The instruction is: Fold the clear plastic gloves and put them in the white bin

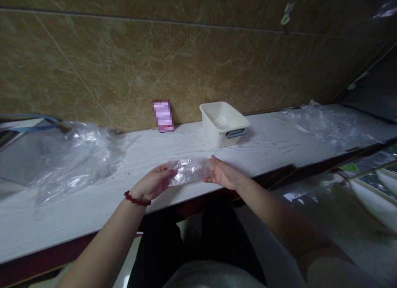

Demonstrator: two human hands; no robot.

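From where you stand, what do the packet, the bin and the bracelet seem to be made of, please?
The packet looks like thin, clear plastic film, glossy, judging by its bright highlights and creases. The cream bin is probably moulded plastic, smooth with a soft sheen, given its rounded corners. The bracelet shows dark red, apparently shiny beads; whether glass, stone or plastic, I cannot tell.

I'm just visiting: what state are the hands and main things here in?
Clear packet: creased
Left hand: closed on the packet's left end
Right hand: at its right end, grip unclear
White bin: upright, open-topped
Left plastic heap: crumpled
Right plastic heap: crumpled, spread out
Pixelated object: propped upright
Red bracelet: worn
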